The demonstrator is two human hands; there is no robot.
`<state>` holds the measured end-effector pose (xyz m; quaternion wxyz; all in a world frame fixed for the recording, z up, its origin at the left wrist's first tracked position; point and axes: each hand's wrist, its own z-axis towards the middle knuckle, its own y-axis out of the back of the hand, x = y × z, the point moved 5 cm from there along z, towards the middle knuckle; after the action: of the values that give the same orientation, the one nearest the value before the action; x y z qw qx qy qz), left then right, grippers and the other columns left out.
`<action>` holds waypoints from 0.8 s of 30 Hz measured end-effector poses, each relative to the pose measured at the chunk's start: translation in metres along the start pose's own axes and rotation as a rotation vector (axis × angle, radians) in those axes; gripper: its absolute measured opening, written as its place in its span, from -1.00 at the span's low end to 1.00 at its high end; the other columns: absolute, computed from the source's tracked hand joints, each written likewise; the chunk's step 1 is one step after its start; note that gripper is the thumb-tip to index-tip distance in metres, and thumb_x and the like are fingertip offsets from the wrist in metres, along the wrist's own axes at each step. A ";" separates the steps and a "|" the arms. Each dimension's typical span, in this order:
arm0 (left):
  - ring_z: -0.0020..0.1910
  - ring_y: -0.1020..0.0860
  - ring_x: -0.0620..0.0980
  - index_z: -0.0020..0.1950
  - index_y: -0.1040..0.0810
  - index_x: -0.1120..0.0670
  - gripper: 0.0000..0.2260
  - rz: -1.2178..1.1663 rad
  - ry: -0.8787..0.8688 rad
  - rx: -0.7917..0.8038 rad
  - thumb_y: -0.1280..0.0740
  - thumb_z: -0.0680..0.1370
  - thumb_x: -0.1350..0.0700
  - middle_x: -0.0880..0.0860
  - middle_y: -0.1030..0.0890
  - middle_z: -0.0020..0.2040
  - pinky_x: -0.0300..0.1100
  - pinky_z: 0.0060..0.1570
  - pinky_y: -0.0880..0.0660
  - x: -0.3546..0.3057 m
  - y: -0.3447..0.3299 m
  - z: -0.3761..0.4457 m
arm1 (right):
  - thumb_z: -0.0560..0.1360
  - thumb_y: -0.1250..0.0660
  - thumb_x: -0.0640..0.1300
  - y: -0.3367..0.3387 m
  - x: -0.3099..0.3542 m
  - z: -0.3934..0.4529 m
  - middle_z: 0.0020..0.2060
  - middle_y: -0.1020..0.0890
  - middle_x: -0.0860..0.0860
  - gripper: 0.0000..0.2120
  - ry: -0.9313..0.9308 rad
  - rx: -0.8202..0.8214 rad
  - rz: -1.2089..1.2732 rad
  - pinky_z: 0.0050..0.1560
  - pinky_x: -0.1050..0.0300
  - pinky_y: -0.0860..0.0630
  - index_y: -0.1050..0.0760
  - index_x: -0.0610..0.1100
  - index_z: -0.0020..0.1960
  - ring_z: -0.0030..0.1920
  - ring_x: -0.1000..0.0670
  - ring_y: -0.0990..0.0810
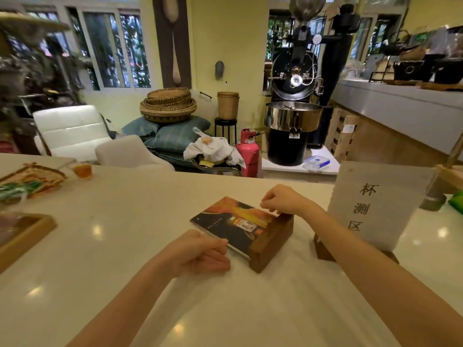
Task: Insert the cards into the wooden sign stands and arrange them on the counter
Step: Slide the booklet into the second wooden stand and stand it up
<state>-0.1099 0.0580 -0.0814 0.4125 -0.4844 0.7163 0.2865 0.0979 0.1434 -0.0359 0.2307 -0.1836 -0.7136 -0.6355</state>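
- Left hand (200,251): nearest the camera, fingers curled, pinching the near edge of the dark printed card (233,224) against the white counter (112,241).
- Right hand (283,200): farther off, fingers closed on the card's far right corner, just above the wooden stand (271,242).
- Card position: it lies almost flat, and its right edge meets the stand, which appears tipped on its side. Whether the edge is already in the slot cannot be told.
- Finished reference: a white card with characters (375,206) stands upright in a second stand (323,249) at the right, near the right forearm.
- Procedure: keep both pinches at the edges, hold the card's edge parallel to the slot, and press evenly along its length to avoid bending.
- Then raise stand and card together until upright, and set the pair beside the finished sign.
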 end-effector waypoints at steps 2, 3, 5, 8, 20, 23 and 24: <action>-0.25 -0.66 0.16 -0.12 -0.56 0.37 -0.78 -0.173 0.055 0.021 -0.40 0.38 0.21 0.32 -0.67 -0.24 -0.20 -0.45 -0.59 0.009 -0.002 0.006 | 0.45 -0.30 -0.11 -0.005 -0.004 0.007 -0.01 -0.64 -0.19 -0.75 -0.065 0.075 0.001 -0.20 0.16 -0.49 -0.57 -0.27 0.00 -0.15 -0.07 -0.58; -0.23 -0.66 0.18 -0.10 -0.56 0.37 -0.79 -0.252 0.069 0.029 -0.40 0.37 0.25 0.33 -0.67 -0.22 -0.16 -0.42 -0.61 0.011 -0.004 0.009 | 0.44 -0.31 -0.10 -0.006 -0.005 0.009 -0.02 -0.64 -0.17 -0.74 -0.090 0.102 -0.007 -0.19 0.17 -0.48 -0.57 -0.27 0.00 -0.13 -0.07 -0.58; -0.20 -0.66 0.17 -0.05 -0.55 0.34 -0.81 -0.334 0.058 0.033 -0.39 0.37 0.29 0.32 -0.67 -0.19 -0.14 -0.40 -0.62 0.012 -0.007 0.015 | 0.39 -0.37 -0.09 -0.007 -0.008 0.011 -0.01 -0.64 -0.15 -0.73 -0.126 0.130 -0.020 -0.10 0.13 -0.49 -0.57 -0.23 0.01 -0.08 -0.08 -0.58; -0.24 -0.67 0.10 0.00 -0.54 0.28 -0.81 -0.367 -0.014 -0.015 -0.36 0.39 0.32 0.23 -0.70 -0.23 -0.18 -0.42 -0.60 0.008 -0.013 0.020 | 0.37 -0.39 -0.14 -0.009 -0.011 0.010 -0.02 -0.64 -0.14 -0.75 -0.153 0.140 0.022 -0.08 0.13 -0.47 -0.59 -0.22 0.02 -0.15 -0.01 -0.55; -0.25 -0.64 -0.02 -0.20 -0.50 0.06 -0.88 0.029 -0.561 -0.483 -0.39 0.39 0.24 0.09 -0.64 -0.19 -0.26 -0.40 -0.59 -0.030 -0.012 -0.007 | 0.43 -0.33 -0.21 0.007 0.002 -0.015 -0.22 -0.57 0.07 -0.88 0.032 -0.162 0.577 -0.30 0.27 -0.45 -0.56 -0.11 -0.04 -0.17 0.08 -0.54; -0.23 -0.62 -0.04 -0.19 -0.48 -0.01 -0.86 0.201 -0.683 -0.556 -0.40 0.39 0.19 0.01 -0.62 -0.21 -0.28 -0.35 -0.59 -0.034 -0.023 -0.021 | 0.45 -0.31 -0.22 0.007 -0.001 -0.028 -0.18 -0.61 0.03 -0.89 0.089 -0.247 0.736 -0.24 0.27 -0.50 -0.57 -0.09 -0.05 -0.11 0.03 -0.58; -0.23 -0.61 -0.05 -0.18 -0.47 -0.01 -0.86 0.237 -0.718 -0.572 -0.40 0.39 0.18 0.00 -0.61 -0.22 -0.24 -0.31 -0.59 -0.033 -0.027 -0.025 | 0.45 -0.31 -0.22 0.006 -0.003 -0.032 -0.17 -0.62 0.01 -0.88 0.103 -0.264 0.761 -0.24 0.30 -0.52 -0.57 -0.10 -0.04 -0.10 0.02 -0.59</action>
<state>-0.0861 0.0435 -0.0404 0.4487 -0.3634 0.4712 0.6668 0.1063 0.1123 -0.0299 0.4593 -0.4303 -0.4943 -0.5996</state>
